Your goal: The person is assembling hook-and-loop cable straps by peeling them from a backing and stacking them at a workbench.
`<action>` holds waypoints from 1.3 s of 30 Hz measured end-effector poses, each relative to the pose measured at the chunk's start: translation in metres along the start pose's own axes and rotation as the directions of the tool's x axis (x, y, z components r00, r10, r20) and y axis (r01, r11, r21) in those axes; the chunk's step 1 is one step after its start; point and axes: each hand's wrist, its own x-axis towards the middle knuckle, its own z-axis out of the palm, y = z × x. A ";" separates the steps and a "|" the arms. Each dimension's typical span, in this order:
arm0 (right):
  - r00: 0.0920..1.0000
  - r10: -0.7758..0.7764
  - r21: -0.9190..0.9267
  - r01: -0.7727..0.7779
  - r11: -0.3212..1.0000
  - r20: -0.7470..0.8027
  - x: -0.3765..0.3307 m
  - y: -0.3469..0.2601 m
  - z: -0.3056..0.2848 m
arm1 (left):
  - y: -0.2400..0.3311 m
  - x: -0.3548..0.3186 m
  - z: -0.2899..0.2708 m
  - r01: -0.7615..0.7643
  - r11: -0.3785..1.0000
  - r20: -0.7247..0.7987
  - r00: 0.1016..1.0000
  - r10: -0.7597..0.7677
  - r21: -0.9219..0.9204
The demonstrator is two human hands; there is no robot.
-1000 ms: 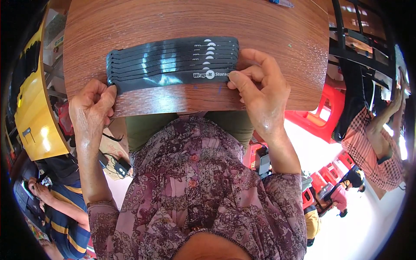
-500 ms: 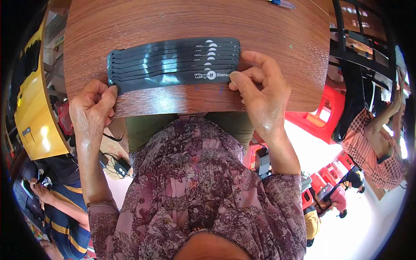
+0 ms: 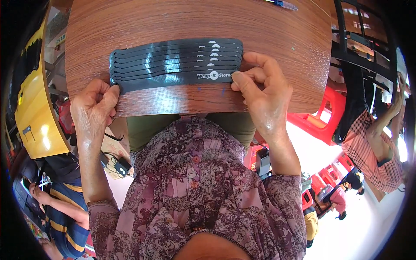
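Note:
A fanned stack of dark grey straps (image 3: 169, 65) lies across the wood-grain table (image 3: 195, 21), each strap overlapping the one behind it. White printed marks show near their right ends, and light glares off the middle. My left hand (image 3: 94, 102) pinches the near left corner of the stack between thumb and fingers. At the other end, my right hand (image 3: 266, 89) grips the nearest strap's right tip with its thumb, the index finger resting along the stack's right edge. The fingertips beneath the straps are partly hidden.
A pen (image 3: 284, 4) lies at the table's far edge. Right of the table stands a red plastic stool (image 3: 323, 115), with a person in a checked top (image 3: 372, 151) beyond. A yellow table (image 3: 39, 108) and a person in a striped shirt (image 3: 67, 208) are on the left.
The whole view has shifted very slightly. My hands keep the same hold on the straps, which lie the same way on the table.

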 end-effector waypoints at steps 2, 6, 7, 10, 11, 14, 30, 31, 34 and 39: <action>1.000 0.010 0.003 -0.010 1.000 0.003 0.001 0.000 0.000 | 0.000 0.000 0.000 -0.004 1.000 0.005 1.000 0.004 0.003; 0.999 0.032 -0.006 -0.032 0.999 0.004 0.002 -0.003 -0.002 | 0.002 0.001 0.000 0.005 1.000 0.005 1.000 -0.005 0.025; 0.999 0.032 -0.006 -0.032 0.999 0.004 0.002 -0.002 -0.002 | 0.000 0.002 0.000 0.004 1.000 0.009 1.000 -0.004 0.026; 1.000 0.011 -0.004 -0.011 1.000 0.008 0.003 0.000 -0.002 | 0.001 0.002 0.001 0.001 0.999 0.011 1.000 -0.001 0.032; 1.000 -0.004 -0.018 0.004 1.000 0.011 0.003 0.000 -0.002 | 0.001 0.002 0.001 -0.001 0.999 0.008 1.000 0.001 0.037; 1.000 -0.020 -0.025 0.020 0.999 0.008 0.003 0.000 -0.002 | 0.002 0.001 0.001 -0.020 0.999 0.006 1.000 0.020 0.027; 0.995 -0.098 -0.096 0.098 0.991 0.000 0.008 0.003 -0.003 | 0.002 0.004 0.003 -0.016 1.000 0.021 1.000 0.016 0.025; 0.995 -0.101 -0.094 0.101 0.991 0.002 0.008 0.004 -0.002 | 0.004 0.003 0.003 -0.014 1.000 0.019 1.000 0.014 0.025; 0.989 -0.145 -0.121 0.142 0.983 -0.020 0.007 0.005 -0.001 | 0.005 0.002 0.004 -0.014 1.000 0.018 1.000 0.014 0.020; 0.999 -0.028 -0.195 0.021 0.981 -0.030 0.005 0.000 0.001 | 0.008 0.001 0.001 0.026 1.000 0.045 0.999 -0.027 0.016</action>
